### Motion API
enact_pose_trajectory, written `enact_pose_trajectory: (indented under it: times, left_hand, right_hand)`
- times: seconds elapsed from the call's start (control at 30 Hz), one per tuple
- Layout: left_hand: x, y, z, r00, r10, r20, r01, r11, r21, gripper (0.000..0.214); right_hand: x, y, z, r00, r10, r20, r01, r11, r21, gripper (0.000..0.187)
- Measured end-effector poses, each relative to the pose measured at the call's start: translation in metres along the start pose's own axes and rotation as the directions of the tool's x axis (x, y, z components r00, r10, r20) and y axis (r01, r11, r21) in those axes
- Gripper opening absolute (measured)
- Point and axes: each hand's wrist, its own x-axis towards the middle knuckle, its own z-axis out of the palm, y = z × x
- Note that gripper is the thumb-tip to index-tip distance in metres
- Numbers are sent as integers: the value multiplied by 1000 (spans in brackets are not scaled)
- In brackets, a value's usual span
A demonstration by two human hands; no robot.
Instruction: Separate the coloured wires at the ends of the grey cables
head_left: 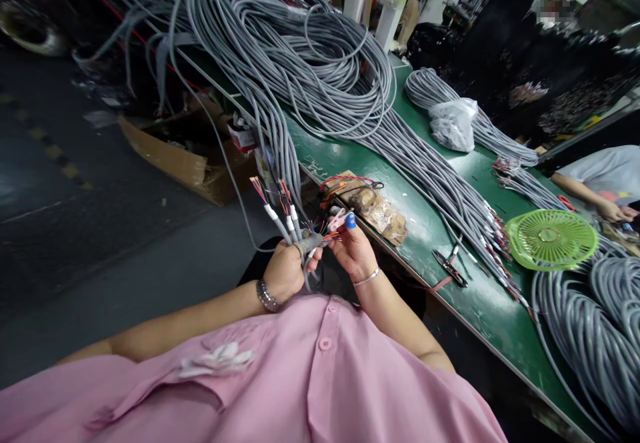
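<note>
Just in front of my pink shirt, my left hand (286,271) is closed around several grey cables (311,242). Their stripped ends spread out, with white wrapping (271,212) below thin coloured wires (258,190). One cable end points right, and its orange and purple wires (331,236) run into the fingers of my right hand (354,253). That hand is closed in a pinch, with a blue cover (351,220) on the thumb. A small pink piece (339,219) shows by the fingertips, too small to name.
Long bundles of grey cable (320,63) lie across the green table (420,190). Beyond my hands is a taped cardboard piece (377,206). To the right are a green fan (551,238) and coiled cable (595,323). A cardboard box (165,156) stands on the floor; another person's arm (585,193) is far right.
</note>
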Motion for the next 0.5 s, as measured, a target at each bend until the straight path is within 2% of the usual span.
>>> enact_pose_trajectory:
  times: [0.13,0.23,0.37,0.5]
  left_hand:
    - [-2,-2,-7,1000,14,20,-14,1000,0,22]
    - [-5,-3,-14,999,32,35,-33,999,29,20]
    - [-8,-7,-21,996,49,75,-56,993,101,19]
    - [-8,-12,-25,990,65,127,-88,979,185,21]
  right_hand:
    - [-1,-2,-7,997,70,38,-69,997,-23,47]
    - [-7,-11,-12,981,171,89,-155,973,-169,57]
    - [-17,-25,-14,963,253,87,-196,889,-413,48]
    - [-22,-30,-9,969,232,83,-145,809,-569,38]
